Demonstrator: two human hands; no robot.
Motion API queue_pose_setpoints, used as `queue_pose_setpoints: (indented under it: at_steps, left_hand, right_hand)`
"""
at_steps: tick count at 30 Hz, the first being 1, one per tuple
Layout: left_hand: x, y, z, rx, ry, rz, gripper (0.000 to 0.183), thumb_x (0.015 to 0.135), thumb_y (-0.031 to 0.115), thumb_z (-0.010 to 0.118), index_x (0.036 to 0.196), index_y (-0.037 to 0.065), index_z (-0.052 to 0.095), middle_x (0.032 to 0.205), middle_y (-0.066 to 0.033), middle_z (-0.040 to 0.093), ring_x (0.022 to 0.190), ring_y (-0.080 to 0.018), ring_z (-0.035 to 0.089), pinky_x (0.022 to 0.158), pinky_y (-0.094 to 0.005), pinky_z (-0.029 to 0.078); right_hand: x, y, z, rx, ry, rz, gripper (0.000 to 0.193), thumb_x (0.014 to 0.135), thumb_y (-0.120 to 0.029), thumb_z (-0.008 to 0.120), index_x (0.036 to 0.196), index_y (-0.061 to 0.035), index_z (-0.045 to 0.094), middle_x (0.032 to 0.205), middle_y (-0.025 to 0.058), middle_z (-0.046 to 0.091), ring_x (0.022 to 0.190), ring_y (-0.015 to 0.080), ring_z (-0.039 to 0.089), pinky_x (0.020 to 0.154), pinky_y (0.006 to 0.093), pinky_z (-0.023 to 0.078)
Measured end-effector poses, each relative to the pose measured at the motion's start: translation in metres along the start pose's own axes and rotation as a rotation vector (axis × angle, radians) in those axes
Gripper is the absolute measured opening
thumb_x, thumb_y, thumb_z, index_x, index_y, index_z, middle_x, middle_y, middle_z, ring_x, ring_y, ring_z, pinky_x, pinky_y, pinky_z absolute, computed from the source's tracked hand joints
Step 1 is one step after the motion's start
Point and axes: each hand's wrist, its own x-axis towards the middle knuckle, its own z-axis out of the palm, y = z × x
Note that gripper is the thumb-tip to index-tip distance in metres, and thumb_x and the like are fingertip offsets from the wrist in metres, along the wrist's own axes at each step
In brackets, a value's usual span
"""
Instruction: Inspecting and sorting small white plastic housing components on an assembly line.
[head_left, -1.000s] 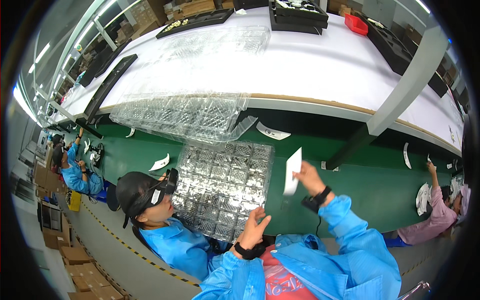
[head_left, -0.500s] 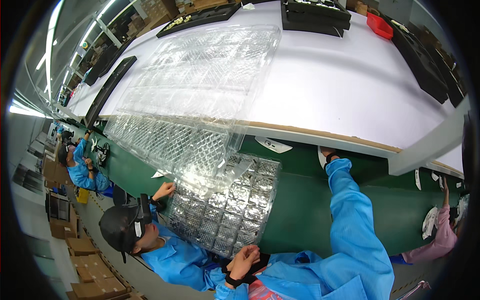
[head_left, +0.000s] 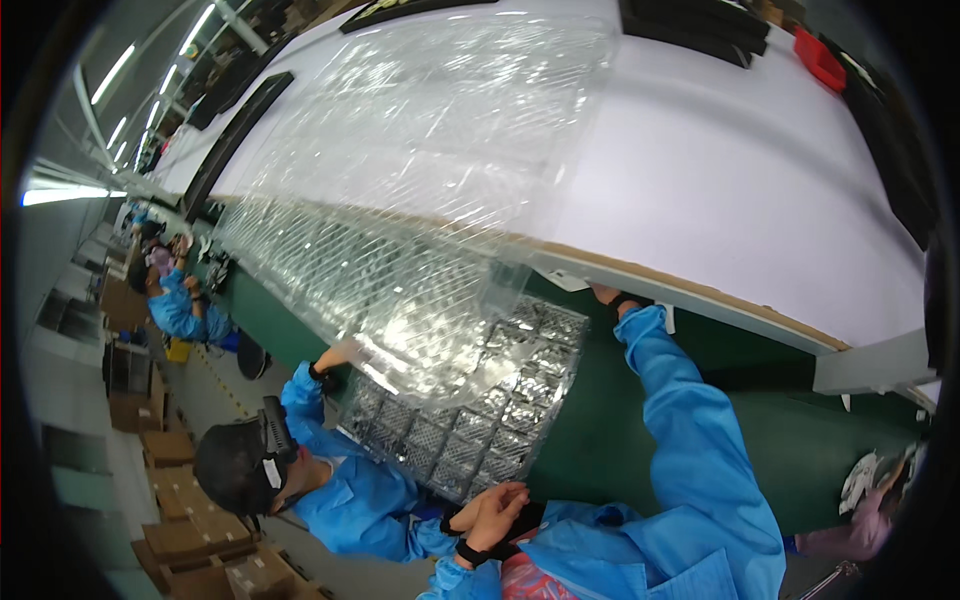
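My right hand reaches out under the white table's front edge, over the green work surface. Its fingers lie beside a white flat piece and are partly hidden; I cannot tell whether they grip it. Another small white piece lies to its right. Close to my body, my left hand has its fingers drawn together near the lower edge of a clear compartment tray with shiny silvery cells. What it holds, if anything, is hidden. Stacked clear plastic trays overhang the table edge above that tray.
A co-worker in a black cap and blue jacket sits at the left, one hand at the overhanging trays. Black trays and a red bin stand on the white table. A table leg is at right.
My right hand has shifted left, from one white piece toward another. The co-worker's hand has risen to the overhanging clear trays. The view has shifted; my left hand stays near the tray's lower edge.
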Motion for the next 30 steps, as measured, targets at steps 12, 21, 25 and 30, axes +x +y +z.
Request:
queue_pose_setpoints:
  at_steps: [12, 21, 25, 30]
  left_hand:
    - [-0.004, 0.019, -0.004, -0.24, -0.025, 0.024, 0.03, 0.095, 0.013, 0.051, 0.121, -0.001, 0.046, 0.108, -0.0095, 0.058, 0.079, -0.0106, 0.055, 0.06, -0.0206, 0.048]
    - [0.014, 0.04, -0.008, -0.668, -0.155, 0.353, 0.044, 0.095, 0.015, 0.049, 0.133, 0.004, 0.031, 0.133, -0.0156, 0.043, 0.122, -0.0305, 0.044, 0.103, -0.0472, 0.037]
    - [0.0, 0.028, -0.033, -0.841, -0.202, 0.285, 0.043, 0.096, 0.017, 0.045, 0.135, 0.004, 0.031, 0.133, -0.0165, 0.043, 0.121, -0.0326, 0.046, 0.101, -0.0499, 0.04]
    - [-0.028, 0.029, -0.052, -0.982, -0.395, 0.255, 0.047, 0.096, 0.026, 0.042, 0.135, 0.002, 0.033, 0.13, -0.021, 0.044, 0.116, -0.0348, 0.048, 0.1, -0.0521, 0.04]
  right_hand:
    - [-0.052, -0.056, -0.203, 1.186, -0.704, 0.38, 0.015, 0.081, -0.016, 0.061, 0.079, -0.0019, 0.066, 0.064, 0.0025, 0.062, 0.057, 0.0094, 0.055, 0.054, 0.0234, 0.044]
    - [-0.237, -0.144, -0.359, 1.31, -1.244, 0.294, 0.019, 0.09, -0.022, 0.06, 0.089, -0.0035, 0.064, 0.073, 0.0017, 0.063, 0.064, 0.0079, 0.057, 0.057, 0.0227, 0.046]
    - [-0.205, -0.153, -0.357, 1.215, -1.303, 0.143, 0.026, 0.09, -0.029, 0.059, 0.089, -0.0038, 0.065, 0.074, 0.0016, 0.063, 0.063, 0.0078, 0.058, 0.057, 0.0253, 0.047]
    - [-0.167, -0.145, -0.27, 0.411, -0.486, -0.585, 0.009, 0.077, -0.008, 0.058, 0.083, -0.0073, 0.064, 0.084, 0.0101, 0.06, 0.08, 0.0306, 0.059, 0.07, 0.0404, 0.049]
